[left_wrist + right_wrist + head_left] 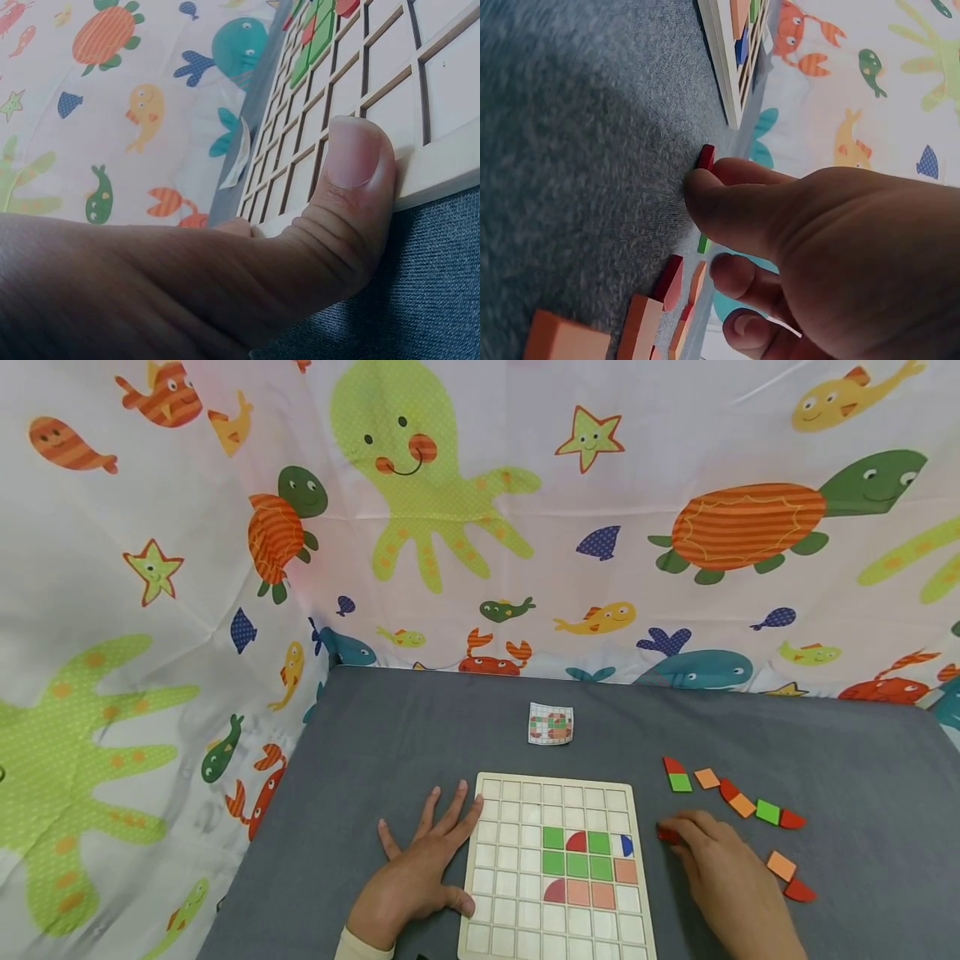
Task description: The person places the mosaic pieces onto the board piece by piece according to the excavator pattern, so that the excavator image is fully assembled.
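Note:
A wooden grid board [517, 783] lies on the grey cloth, with green, red, orange and blue tiles set in some of its squares. My left hand [416, 877] is spread at the board's left side, its thumb [352, 172] and fingertips touching the frame. Right of the board, my right hand [723, 868] pinches a red tile [668, 836] between thumb and fingers, close to the cloth. In the right wrist view, only the end of that red tile [706, 156] shows past the fingertips.
Loose red, green and orange tiles [742, 805] lie in a curved row beyond and beside the right hand. A small printed pattern card [551, 724] lies behind the board. A sea-animal curtain [495, 510] hangs along the back and left edges of the grey cloth [420, 718].

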Available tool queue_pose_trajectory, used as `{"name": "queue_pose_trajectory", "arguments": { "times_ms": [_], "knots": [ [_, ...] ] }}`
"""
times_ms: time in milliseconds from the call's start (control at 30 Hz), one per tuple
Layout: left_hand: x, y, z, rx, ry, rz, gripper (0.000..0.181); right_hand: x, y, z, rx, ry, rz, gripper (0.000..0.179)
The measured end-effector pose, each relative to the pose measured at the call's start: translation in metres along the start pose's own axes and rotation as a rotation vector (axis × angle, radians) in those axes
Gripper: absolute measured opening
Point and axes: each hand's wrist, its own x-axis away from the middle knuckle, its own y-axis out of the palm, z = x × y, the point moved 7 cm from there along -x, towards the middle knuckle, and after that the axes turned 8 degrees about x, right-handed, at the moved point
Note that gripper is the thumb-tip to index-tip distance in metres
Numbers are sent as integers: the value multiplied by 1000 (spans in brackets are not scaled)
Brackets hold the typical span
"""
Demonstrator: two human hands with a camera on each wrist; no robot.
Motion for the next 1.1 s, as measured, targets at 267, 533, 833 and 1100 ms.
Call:
{"name": "queue_pose_trajectory", "arguments": {
  "times_ms": [267, 533, 833, 1100],
  "knots": [
    [-1, 0, -1, 8, 13, 8, 132, 2, 1, 3, -3, 86, 1, 33],
    [-1, 0, -1, 16, 11, 1, 132, 4, 5, 3, -9, 120, -55, 29],
    [0, 2, 0, 3, 5, -2, 132, 9, 1, -4, -50, 173, -126, 38],
    [-2, 2, -4, 23, 25, 10, 133, 21, 8, -18, -121, 200, -247, 44]
  ]
}}
